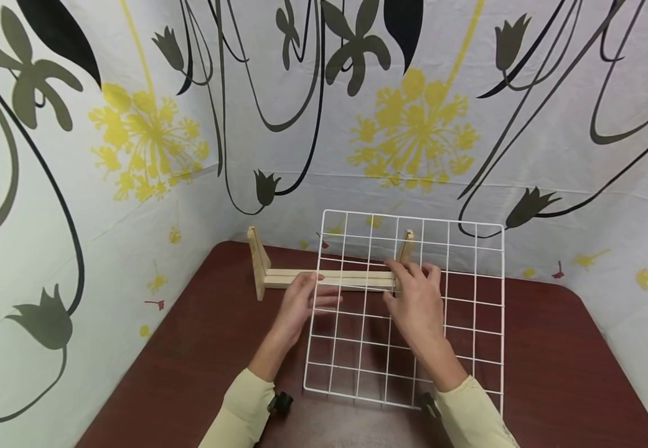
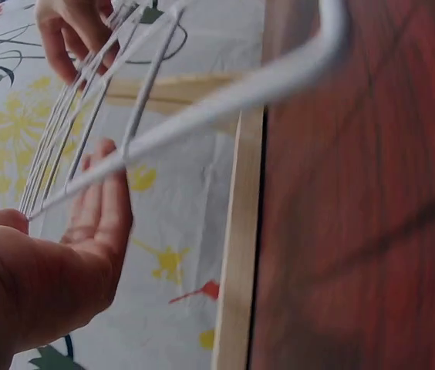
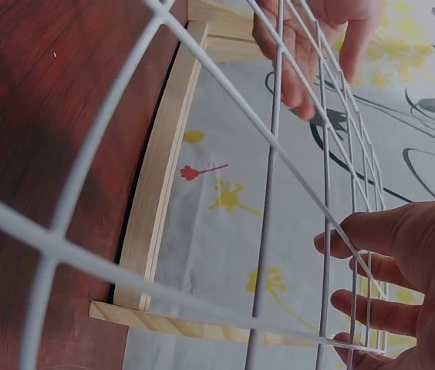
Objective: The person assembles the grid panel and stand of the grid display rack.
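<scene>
In the head view, a white wire grid [image 1: 363,315] of square cells leans in front of a pale wooden stand [image 1: 352,275], above the reddish-brown tabletop [image 1: 206,342]. The right hand [image 1: 417,298] grips its wires; the left hand [image 1: 299,302], fingers straight, supports its left edge. The left wrist view shows one rounded corner. In the right wrist view, fingers reach between wires.

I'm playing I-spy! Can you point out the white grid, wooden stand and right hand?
White grid [image 1: 361,341]: head view, a wire crossing.
Wooden stand [image 1: 354,280]: head view, its crossbar.
Right hand [image 1: 417,303]: head view, its back.
</scene>
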### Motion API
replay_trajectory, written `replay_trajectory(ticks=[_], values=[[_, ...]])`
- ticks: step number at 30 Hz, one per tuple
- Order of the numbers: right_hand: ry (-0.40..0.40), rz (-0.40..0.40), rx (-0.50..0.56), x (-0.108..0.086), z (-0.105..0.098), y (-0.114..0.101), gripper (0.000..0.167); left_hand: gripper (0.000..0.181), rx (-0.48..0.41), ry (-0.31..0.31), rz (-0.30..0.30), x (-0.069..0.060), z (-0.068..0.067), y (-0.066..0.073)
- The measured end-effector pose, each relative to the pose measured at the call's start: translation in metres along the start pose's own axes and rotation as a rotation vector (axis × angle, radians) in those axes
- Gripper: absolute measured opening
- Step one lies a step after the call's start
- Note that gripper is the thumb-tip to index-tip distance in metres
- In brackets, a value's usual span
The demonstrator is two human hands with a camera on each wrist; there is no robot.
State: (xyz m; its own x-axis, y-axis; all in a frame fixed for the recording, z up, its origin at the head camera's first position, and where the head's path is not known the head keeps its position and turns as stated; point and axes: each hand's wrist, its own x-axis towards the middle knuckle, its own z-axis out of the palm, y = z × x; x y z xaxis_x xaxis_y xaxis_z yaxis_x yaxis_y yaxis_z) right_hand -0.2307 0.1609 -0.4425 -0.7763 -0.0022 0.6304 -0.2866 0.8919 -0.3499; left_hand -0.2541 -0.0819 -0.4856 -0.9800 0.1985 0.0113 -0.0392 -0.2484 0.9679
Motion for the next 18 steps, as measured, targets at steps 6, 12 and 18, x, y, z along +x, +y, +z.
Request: replay_trajectory(ticks=[6, 12, 18], values=[[0.022, 0.011, 0.01, -0.001, -0.002, 0.0, 0.066, 0.038, 0.181, 0.231, 0.163, 0.009, -0.014, 0.017], [0.039, 0.024, -0.004, -0.002, -0.003, 0.001, 0.064, 0.047, 0.374, 0.464, 0.372, 0.014, -0.035, 0.031], [0.05, 0.023, -0.01, -0.002, -0.005, 0.002, 0.064, 0.067, 0.501, 0.648, 0.462, 0.019, -0.06, 0.037]])
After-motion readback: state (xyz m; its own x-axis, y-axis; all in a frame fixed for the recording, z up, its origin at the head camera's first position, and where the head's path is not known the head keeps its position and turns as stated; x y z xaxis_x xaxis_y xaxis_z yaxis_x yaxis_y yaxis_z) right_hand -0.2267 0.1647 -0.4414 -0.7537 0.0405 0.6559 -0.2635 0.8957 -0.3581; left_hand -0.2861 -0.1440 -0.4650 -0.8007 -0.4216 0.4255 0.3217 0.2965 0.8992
